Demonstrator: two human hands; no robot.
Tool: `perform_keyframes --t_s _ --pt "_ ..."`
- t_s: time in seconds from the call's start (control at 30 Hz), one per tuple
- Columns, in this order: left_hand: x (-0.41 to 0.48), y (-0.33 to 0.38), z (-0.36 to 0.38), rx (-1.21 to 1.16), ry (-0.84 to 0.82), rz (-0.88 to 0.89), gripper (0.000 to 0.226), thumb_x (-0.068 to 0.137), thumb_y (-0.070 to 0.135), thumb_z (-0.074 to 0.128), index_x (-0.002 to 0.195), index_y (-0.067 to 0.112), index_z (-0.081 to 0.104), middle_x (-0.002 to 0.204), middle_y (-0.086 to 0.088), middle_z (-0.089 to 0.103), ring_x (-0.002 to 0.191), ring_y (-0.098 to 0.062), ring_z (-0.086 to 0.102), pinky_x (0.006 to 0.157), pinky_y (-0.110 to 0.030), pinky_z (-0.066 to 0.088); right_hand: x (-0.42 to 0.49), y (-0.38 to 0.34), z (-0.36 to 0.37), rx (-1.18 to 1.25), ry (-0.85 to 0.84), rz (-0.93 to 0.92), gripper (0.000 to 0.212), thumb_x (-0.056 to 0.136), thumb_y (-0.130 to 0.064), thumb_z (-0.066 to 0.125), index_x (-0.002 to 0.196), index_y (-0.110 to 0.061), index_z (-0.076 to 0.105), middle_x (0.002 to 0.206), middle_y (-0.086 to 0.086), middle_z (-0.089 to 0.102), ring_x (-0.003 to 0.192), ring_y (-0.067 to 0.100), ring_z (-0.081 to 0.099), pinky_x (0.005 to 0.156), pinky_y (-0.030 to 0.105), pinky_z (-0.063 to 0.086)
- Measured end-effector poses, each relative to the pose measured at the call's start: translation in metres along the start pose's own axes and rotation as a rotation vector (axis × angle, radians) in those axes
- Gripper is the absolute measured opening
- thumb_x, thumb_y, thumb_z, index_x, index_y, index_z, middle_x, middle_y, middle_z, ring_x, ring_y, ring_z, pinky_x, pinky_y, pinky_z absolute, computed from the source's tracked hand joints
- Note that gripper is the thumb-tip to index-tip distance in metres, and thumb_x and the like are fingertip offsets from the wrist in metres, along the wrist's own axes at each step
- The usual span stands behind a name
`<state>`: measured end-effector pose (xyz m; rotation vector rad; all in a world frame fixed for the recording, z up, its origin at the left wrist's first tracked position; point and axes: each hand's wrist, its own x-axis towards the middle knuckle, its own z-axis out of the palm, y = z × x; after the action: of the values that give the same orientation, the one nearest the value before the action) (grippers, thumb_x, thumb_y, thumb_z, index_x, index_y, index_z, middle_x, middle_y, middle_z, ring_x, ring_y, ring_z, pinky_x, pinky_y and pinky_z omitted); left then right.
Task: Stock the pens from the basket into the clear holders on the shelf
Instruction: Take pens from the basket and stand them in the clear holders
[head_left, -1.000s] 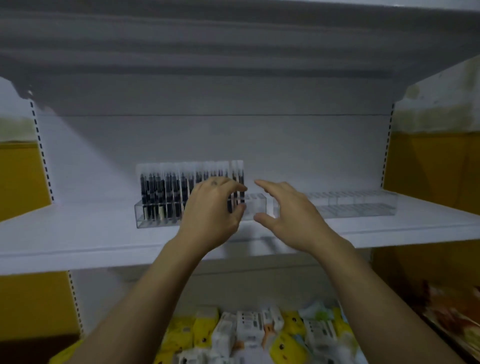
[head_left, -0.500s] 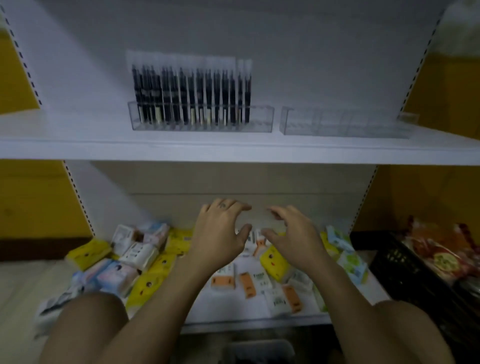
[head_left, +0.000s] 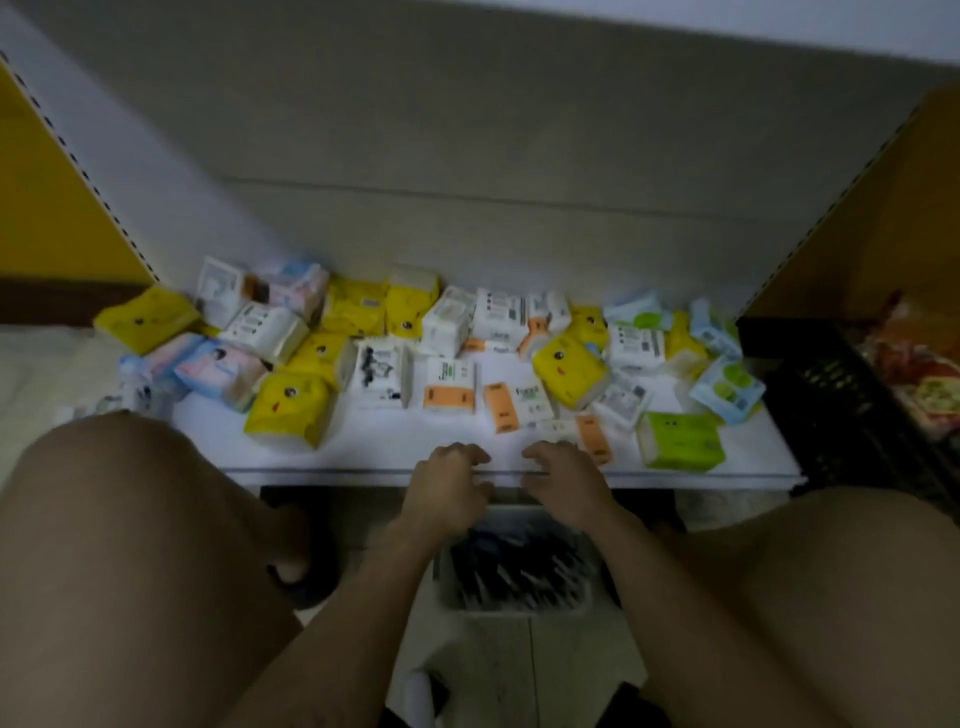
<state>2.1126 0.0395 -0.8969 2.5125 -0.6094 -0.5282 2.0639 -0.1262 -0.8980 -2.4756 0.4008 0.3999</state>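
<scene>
The basket (head_left: 514, 605) of pens (head_left: 511, 566) sits on the floor between the knees, just below both hands; left hand (head_left: 447, 491) and right hand (head_left: 569, 486) hover side by side, fingers loosely curled, holding nothing. The pens lie heaped, their long axis blurred; neither hand looks nearer.

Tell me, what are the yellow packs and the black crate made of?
Yellow packs: soft, glossy plastic film by the look, since they crease and bulge. Black crate: probably rigid matte plastic, going by its lattice wall; too dim to be sure.
</scene>
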Motion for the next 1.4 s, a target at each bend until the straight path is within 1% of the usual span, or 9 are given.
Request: perform_keyframes --t_s 0.07,0.13,0.2,0.4,0.57,0.7,0.83,1.1,1.4 --pt "0.001 -0.009 0.019 -0.052 -0.094 -0.053 0.030 0.087 0.026 0.062 0.115 0.017 0.063 0.120 -0.004 0.062 0.112 -0.024 0.057 0.095 -0.034 0.048 0.005 0.016 0.019 -0.017 -0.056 0.046 0.012 0.092 -0.020 0.059 0.102 -0.025 0.063 0.104 0.001 0.061 0.094 0.018 0.058 0.091 0.039 0.049" --pt "0.003 -0.018 0.035 -0.081 -0.161 -0.129 0.029 0.086 0.026 0.061 0.114 0.019 0.063 0.117 -0.002 0.062 0.109 -0.023 0.059 0.095 -0.034 0.048 0.010 0.027 0.036 -0.042 -0.081 0.094 0.029 0.091 -0.017 0.055 0.072 -0.038 0.047 0.075 -0.011 0.049 0.068 0.005 0.046 0.079 0.032 0.047" --pt "0.008 -0.029 0.050 -0.074 -0.225 -0.148 0.027 0.086 0.027 0.061 0.112 0.018 0.062 0.117 -0.003 0.062 0.104 -0.022 0.059 0.091 -0.033 0.050 0.015 0.036 0.048 -0.046 -0.127 0.127 0.028 0.092 -0.018 0.051 0.066 -0.030 0.049 0.070 -0.008 0.050 0.065 0.009 0.046 0.070 0.030 0.043" --pt "0.028 -0.047 0.087 -0.090 -0.308 -0.210 0.027 0.090 0.024 0.058 0.114 0.016 0.064 0.110 -0.006 0.065 0.092 -0.018 0.058 0.073 -0.024 0.043 0.037 0.078 0.069 -0.122 -0.236 0.175 0.024 0.096 -0.019 0.047 0.115 -0.012 0.059 0.114 0.008 0.060 0.103 0.027 0.057 0.090 0.037 0.048" --pt "0.036 -0.052 0.129 -0.164 -0.437 -0.245 0.019 0.094 0.017 0.052 0.100 0.006 0.066 0.087 -0.007 0.059 0.087 -0.022 0.058 0.072 -0.026 0.042 0.045 0.113 0.070 -0.217 -0.379 0.294 0.007 0.096 -0.015 0.048 0.089 -0.015 0.048 0.095 0.004 0.050 0.082 0.018 0.045 0.076 0.027 0.035" --pt "0.034 -0.042 0.162 -0.152 -0.575 -0.213 0.029 0.097 0.021 0.047 0.115 0.006 0.063 0.109 -0.012 0.064 0.101 -0.025 0.060 0.077 -0.028 0.044 0.055 0.123 0.072 -0.214 -0.301 0.314 0.029 0.093 -0.013 0.050 0.119 -0.006 0.060 0.116 0.015 0.061 0.107 0.032 0.058 0.086 0.034 0.044" --pt "0.031 -0.030 0.187 -0.193 -0.632 -0.225 0.032 0.097 0.023 0.048 0.123 0.008 0.060 0.123 -0.014 0.060 0.109 -0.028 0.057 0.089 -0.032 0.046 0.057 0.133 0.079 -0.203 -0.330 0.330 0.009 0.093 -0.008 0.051 0.096 -0.003 0.058 0.095 0.012 0.055 0.089 0.029 0.057 0.076 0.033 0.045" --pt "0.037 -0.014 0.210 -0.142 -0.595 -0.178 0.058 0.095 0.023 0.050 0.148 0.017 0.027 0.138 -0.015 0.048 0.117 -0.034 0.052 0.096 -0.041 0.047 0.036 0.149 0.114 -0.176 -0.354 0.270 0.025 0.094 -0.014 0.053 0.114 -0.002 0.063 0.123 0.017 0.056 0.110 0.034 0.054 0.092 0.039 0.049" --pt "0.057 -0.008 0.213 -0.037 -0.719 -0.280 0.043 0.096 0.024 0.049 0.136 0.007 0.044 0.131 -0.015 0.054 0.122 -0.030 0.050 0.101 -0.037 0.041 0.030 0.155 0.128 -0.250 -0.443 0.165 0.036 0.091 -0.027 0.054 0.124 -0.013 0.059 0.128 0.009 0.055 0.121 0.030 0.049 0.095 0.040 0.047"
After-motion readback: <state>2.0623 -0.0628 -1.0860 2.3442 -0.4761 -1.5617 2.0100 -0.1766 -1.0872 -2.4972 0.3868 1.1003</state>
